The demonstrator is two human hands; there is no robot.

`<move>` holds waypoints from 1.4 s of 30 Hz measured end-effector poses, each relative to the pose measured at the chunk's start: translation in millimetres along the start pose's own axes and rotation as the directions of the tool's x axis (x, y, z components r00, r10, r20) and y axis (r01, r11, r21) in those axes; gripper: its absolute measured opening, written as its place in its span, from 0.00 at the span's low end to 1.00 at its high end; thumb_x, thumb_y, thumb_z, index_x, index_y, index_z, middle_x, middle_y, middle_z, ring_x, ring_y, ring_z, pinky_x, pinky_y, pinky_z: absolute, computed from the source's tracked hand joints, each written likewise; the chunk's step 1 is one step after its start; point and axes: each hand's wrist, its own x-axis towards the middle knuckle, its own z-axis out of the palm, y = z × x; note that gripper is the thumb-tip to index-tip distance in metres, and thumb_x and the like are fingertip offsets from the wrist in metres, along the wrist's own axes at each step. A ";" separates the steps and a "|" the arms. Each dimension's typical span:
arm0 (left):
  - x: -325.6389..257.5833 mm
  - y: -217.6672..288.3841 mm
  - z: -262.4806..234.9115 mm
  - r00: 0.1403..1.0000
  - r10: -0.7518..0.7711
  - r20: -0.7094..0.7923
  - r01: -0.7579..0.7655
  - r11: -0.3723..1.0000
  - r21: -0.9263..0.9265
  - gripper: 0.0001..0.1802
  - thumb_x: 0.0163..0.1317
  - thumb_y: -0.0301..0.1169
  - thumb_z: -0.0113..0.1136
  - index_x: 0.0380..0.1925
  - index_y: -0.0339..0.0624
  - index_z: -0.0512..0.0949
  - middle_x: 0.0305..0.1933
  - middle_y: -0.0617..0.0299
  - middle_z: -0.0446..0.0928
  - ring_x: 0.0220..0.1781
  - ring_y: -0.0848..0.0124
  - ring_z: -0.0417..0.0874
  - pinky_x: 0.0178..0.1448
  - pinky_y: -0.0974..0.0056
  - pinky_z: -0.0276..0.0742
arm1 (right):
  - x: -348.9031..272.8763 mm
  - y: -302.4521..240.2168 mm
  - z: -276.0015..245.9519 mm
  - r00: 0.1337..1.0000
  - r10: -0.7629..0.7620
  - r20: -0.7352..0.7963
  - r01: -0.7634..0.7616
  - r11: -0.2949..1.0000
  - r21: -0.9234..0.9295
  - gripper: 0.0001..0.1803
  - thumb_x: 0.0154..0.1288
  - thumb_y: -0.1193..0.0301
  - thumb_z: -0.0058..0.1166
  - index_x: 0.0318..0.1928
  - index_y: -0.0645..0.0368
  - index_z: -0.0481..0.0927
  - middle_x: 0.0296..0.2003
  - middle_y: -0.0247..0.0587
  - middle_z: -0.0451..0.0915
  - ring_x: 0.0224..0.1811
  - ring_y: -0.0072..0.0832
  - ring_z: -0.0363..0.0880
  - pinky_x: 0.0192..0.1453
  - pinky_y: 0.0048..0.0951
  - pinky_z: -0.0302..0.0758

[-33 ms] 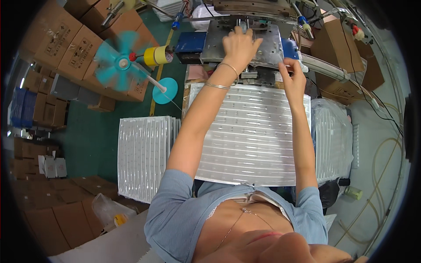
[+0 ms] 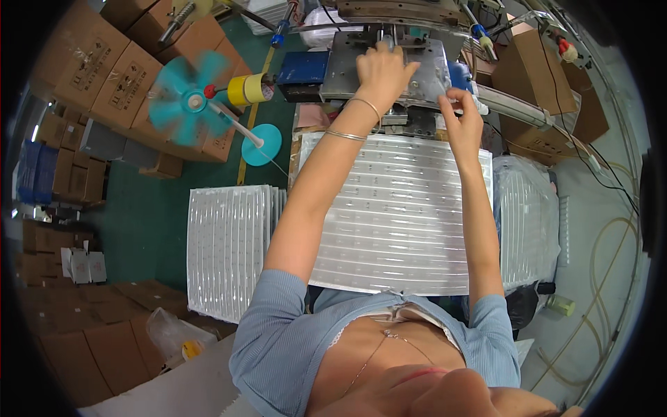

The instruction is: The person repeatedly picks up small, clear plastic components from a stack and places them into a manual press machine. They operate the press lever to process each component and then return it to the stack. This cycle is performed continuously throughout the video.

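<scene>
My left hand (image 2: 383, 72) lies over a grey metal plate (image 2: 340, 73) on the machine at the far middle. Its fingers reach forward to small shiny metal pieces (image 2: 386, 35), and its thumb stands out to the right. I see nothing held in it. At the plate's right edge, my right hand (image 2: 465, 115) has its thumb and forefinger bent close together, beside something pale and shiny; what they pinch is too small to make out. Below both hands lies a large white ribbed panel (image 2: 396, 208) with shiny plastic strips, nearer my body.
A stack of similar panels (image 2: 229, 243) is at the left, and a plastic-wrapped stack (image 2: 524, 215) at the right. A turquoise fan (image 2: 196, 101), yellow tape rolls (image 2: 246, 89) and a blue box (image 2: 303, 67) stand left of the machine. Cardboard boxes (image 2: 97, 69) are piled beyond.
My left hand has shifted very slightly to the right, its fingers drawn in a little. My right hand has moved slightly up and left. The panels have not moved.
</scene>
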 end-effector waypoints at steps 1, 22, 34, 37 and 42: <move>1.5 2.0 -2.6 1.000 0.012 0.010 -0.012 0.999 -0.031 0.18 0.52 0.46 0.61 0.39 0.48 0.81 0.37 0.52 0.77 0.36 0.57 0.80 0.32 0.55 0.76 | 7.4 -2.6 7.3 0.998 -0.054 -0.019 0.052 0.995 -0.080 0.10 0.58 0.67 0.57 0.36 0.59 0.76 0.33 0.39 0.79 0.30 0.28 0.78 0.34 0.28 0.72; -224.3 -90.2 -93.3 0.947 -0.240 0.214 0.309 0.862 -0.401 0.16 0.53 0.27 0.61 0.43 0.43 0.73 0.38 0.57 0.79 0.38 0.59 0.81 0.37 0.63 0.74 | 34.3 -2.2 24.5 0.852 -0.518 -0.074 0.455 0.804 -0.383 0.19 0.55 0.56 0.58 0.41 0.56 0.76 0.40 0.39 0.79 0.43 0.39 0.76 0.41 0.40 0.70; -275.9 -92.2 -84.7 0.915 0.019 0.404 0.063 0.980 -0.190 0.17 0.46 0.17 0.52 0.39 0.38 0.70 0.33 0.54 0.73 0.35 0.55 0.76 0.37 0.55 0.72 | -176.1 -47.3 55.2 0.633 -0.403 0.662 0.570 0.820 -0.046 0.13 0.45 0.67 0.64 0.34 0.51 0.77 0.40 0.30 0.73 0.42 0.28 0.69 0.43 0.30 0.60; -272.9 -83.3 -83.7 0.932 0.006 0.363 0.102 0.955 -0.278 0.14 0.48 0.17 0.49 0.38 0.37 0.68 0.37 0.51 0.70 0.39 0.54 0.74 0.41 0.57 0.71 | -159.9 -59.8 39.8 0.652 -0.401 0.643 0.442 0.891 0.106 0.13 0.47 0.71 0.63 0.34 0.52 0.74 0.41 0.32 0.74 0.43 0.32 0.71 0.44 0.33 0.65; -267.3 -64.9 -62.9 0.939 0.183 0.290 -0.044 0.903 -0.428 0.12 0.48 0.18 0.50 0.36 0.37 0.70 0.41 0.51 0.68 0.44 0.56 0.71 0.49 0.58 0.68 | -130.8 -32.6 18.9 0.784 -0.078 0.616 -0.056 0.979 0.195 0.10 0.52 0.77 0.58 0.33 0.58 0.70 0.42 0.39 0.76 0.40 0.30 0.75 0.43 0.28 0.71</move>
